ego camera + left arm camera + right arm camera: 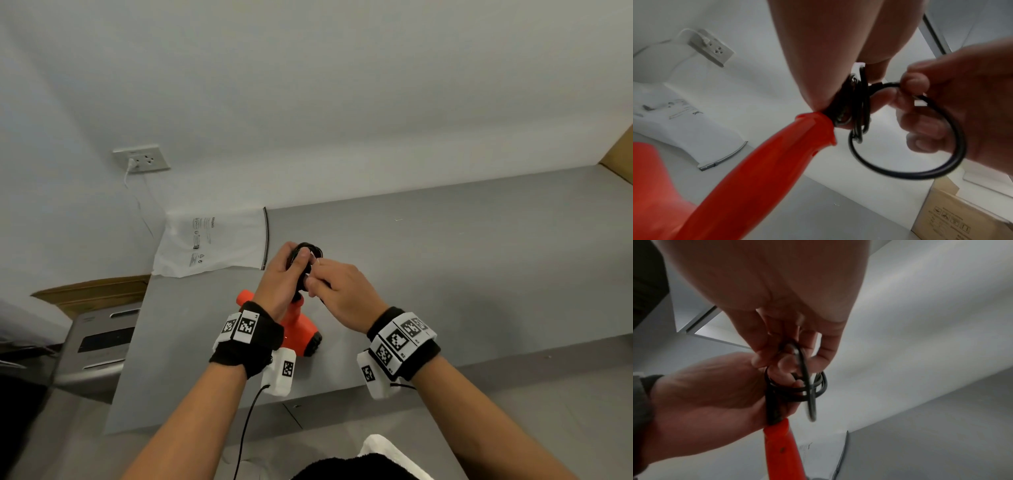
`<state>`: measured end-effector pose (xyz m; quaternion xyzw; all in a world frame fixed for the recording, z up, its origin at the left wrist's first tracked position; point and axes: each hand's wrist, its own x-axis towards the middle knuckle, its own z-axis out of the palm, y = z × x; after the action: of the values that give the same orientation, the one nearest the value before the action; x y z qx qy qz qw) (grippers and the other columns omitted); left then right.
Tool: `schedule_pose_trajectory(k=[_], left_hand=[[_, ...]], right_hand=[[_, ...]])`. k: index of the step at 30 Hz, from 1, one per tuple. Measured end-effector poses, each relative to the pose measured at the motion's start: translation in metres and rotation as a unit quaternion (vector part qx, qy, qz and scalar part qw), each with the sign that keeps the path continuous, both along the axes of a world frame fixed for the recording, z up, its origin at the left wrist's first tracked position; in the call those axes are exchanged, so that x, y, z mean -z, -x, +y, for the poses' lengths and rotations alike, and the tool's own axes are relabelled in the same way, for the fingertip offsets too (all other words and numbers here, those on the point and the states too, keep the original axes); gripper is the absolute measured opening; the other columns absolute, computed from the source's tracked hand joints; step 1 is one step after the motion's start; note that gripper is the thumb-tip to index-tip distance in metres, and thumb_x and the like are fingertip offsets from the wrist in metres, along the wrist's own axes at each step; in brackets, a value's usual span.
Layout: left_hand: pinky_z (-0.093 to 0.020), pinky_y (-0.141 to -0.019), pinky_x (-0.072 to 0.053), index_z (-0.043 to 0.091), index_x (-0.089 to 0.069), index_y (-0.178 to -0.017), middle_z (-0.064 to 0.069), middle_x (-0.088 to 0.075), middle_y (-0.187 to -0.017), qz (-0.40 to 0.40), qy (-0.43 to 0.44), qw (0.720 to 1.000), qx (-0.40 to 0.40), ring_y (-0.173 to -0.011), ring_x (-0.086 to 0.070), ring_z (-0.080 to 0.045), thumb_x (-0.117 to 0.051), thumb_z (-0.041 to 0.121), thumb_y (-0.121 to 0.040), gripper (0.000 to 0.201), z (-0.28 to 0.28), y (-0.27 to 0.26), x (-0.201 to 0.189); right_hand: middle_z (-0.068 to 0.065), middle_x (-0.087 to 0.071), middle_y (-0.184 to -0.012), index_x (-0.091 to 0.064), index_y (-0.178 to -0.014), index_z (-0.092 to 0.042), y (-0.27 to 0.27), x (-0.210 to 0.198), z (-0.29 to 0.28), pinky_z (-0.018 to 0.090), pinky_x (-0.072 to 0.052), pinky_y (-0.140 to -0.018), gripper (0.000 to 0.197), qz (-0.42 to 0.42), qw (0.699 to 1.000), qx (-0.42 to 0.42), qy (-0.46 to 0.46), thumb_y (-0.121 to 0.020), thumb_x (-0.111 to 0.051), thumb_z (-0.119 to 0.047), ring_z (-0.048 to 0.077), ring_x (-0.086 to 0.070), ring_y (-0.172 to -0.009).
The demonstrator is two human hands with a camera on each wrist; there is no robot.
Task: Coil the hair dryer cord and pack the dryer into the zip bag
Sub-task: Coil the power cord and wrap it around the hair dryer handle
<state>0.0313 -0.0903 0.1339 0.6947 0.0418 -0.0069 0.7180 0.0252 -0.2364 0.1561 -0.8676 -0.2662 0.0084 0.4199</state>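
An orange hair dryer (301, 330) stands on the grey table (445, 260), its handle (764, 164) pointing up toward my hands. My left hand (286, 274) grips the black cord coil (310, 248) bundled at the handle's end (777, 431). My right hand (329, 284) pinches a loose loop of the cord (920, 172) beside the bundle (805, 386). The white zip bag (212, 243) lies flat at the table's far left corner, its zip edge (266, 236) facing right.
A wall socket (144, 159) with a white plug and thin cable is on the wall behind the bag. A grey appliance (99, 342) stands left of the table. Cardboard boxes sit at the far right (620, 150) and beside the table (953, 217).
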Motion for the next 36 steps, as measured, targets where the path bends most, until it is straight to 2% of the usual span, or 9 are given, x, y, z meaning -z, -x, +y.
schedule_pose_trajectory(k=[4,7,10,15,19,22,28,32,36], left_hand=[[-0.044,-0.075,-0.048,0.003,-0.061,-0.106,-0.012,-0.062,-0.085,0.000,0.025,0.999,0.024,-0.077,-0.058,-0.025,-0.052,0.029,-0.104,0.027,0.000,0.001,0.003],[-0.038,-0.069,-0.045,0.007,-0.065,-0.106,0.001,-0.059,-0.077,0.001,0.030,1.000,0.007,-0.063,-0.054,-0.014,-0.058,0.032,-0.100,0.027,0.004,0.000,0.010],[-0.033,-0.063,-0.044,0.012,-0.068,-0.108,0.001,-0.059,-0.079,-0.003,0.011,1.000,0.027,-0.062,-0.053,-0.013,-0.058,0.038,-0.098,0.030,0.005,0.000,0.014],[-0.029,-0.061,-0.043,0.020,-0.070,-0.085,0.001,-0.059,-0.074,0.038,0.057,0.997,0.027,-0.060,-0.051,-0.011,-0.048,0.047,-0.101,0.038,0.000,-0.001,0.003],[-0.025,-0.062,-0.038,0.015,-0.063,-0.084,0.000,-0.050,-0.073,0.054,0.071,0.994,-0.065,-0.066,-0.045,-0.012,-0.053,0.012,-0.099,0.019,0.034,-0.008,0.007],[-0.024,-0.063,-0.038,0.012,-0.062,-0.090,-0.001,-0.045,-0.074,0.047,0.046,0.992,-0.108,-0.066,-0.044,-0.012,-0.051,-0.009,-0.094,0.025,0.067,-0.008,0.011],[-0.022,-0.068,-0.048,0.015,-0.056,-0.106,-0.001,-0.054,-0.090,-0.029,-0.016,0.976,-0.214,-0.079,-0.055,-0.014,-0.056,-0.003,-0.097,0.020,0.087,-0.012,0.004],[-0.019,-0.071,-0.052,0.003,-0.055,-0.125,-0.005,-0.065,-0.093,-0.058,0.153,0.957,-0.241,-0.081,-0.062,-0.012,-0.062,-0.006,-0.094,0.033,0.081,-0.012,-0.014],[-0.020,-0.074,-0.054,0.004,-0.066,-0.113,-0.002,-0.070,-0.093,-0.086,0.175,0.963,-0.187,-0.082,-0.065,-0.012,-0.055,-0.002,-0.099,0.019,0.072,-0.007,-0.037]], right_hand=[[0.002,-0.066,-0.075,-0.064,-0.083,-0.015,-0.001,-0.003,-0.004,0.037,-0.052,-0.068,0.017,0.018,0.999,-0.022,-0.035,-0.096,-0.054,-0.019,0.018,-0.061,-0.070],[0.005,-0.066,-0.084,-0.059,-0.105,-0.025,-0.009,0.003,-0.011,0.036,-0.056,-0.073,0.009,0.070,0.987,0.084,-0.121,-0.098,-0.055,-0.029,0.018,-0.063,-0.076],[0.002,-0.066,-0.105,-0.057,-0.123,-0.024,-0.021,0.016,-0.010,0.035,-0.056,-0.084,0.033,0.123,0.981,0.125,-0.086,-0.093,-0.065,-0.034,0.017,-0.065,-0.091],[0.008,-0.065,-0.073,-0.065,-0.095,0.000,-0.023,0.029,0.001,0.059,-0.056,-0.088,0.012,0.284,0.907,0.124,-0.284,-0.094,-0.063,-0.012,0.028,-0.064,-0.074],[0.006,-0.049,-0.059,-0.062,-0.090,-0.001,-0.017,0.020,-0.004,0.037,-0.055,-0.073,0.008,0.311,0.864,0.085,-0.388,-0.096,-0.056,-0.003,0.022,-0.056,-0.059],[0.003,-0.036,-0.058,-0.060,-0.089,-0.001,-0.019,0.014,-0.013,0.034,-0.057,-0.070,0.009,0.327,0.832,0.085,-0.440,-0.097,-0.055,-0.002,0.018,-0.048,-0.052],[0.003,-0.030,-0.060,-0.061,-0.090,-0.001,-0.018,0.014,-0.011,0.034,-0.055,-0.069,0.006,0.355,0.807,0.101,-0.462,-0.094,-0.057,-0.002,0.018,-0.041,-0.050],[0.002,-0.029,-0.060,-0.063,-0.094,0.001,-0.020,0.014,-0.004,0.031,-0.052,-0.062,0.009,0.374,0.795,0.120,-0.462,-0.095,-0.055,-0.004,0.016,-0.038,-0.048],[0.001,-0.032,-0.059,-0.064,-0.101,0.003,-0.024,0.015,0.001,0.027,-0.049,-0.058,0.016,0.385,0.809,0.133,-0.425,-0.099,-0.052,-0.008,0.015,-0.041,-0.047]])
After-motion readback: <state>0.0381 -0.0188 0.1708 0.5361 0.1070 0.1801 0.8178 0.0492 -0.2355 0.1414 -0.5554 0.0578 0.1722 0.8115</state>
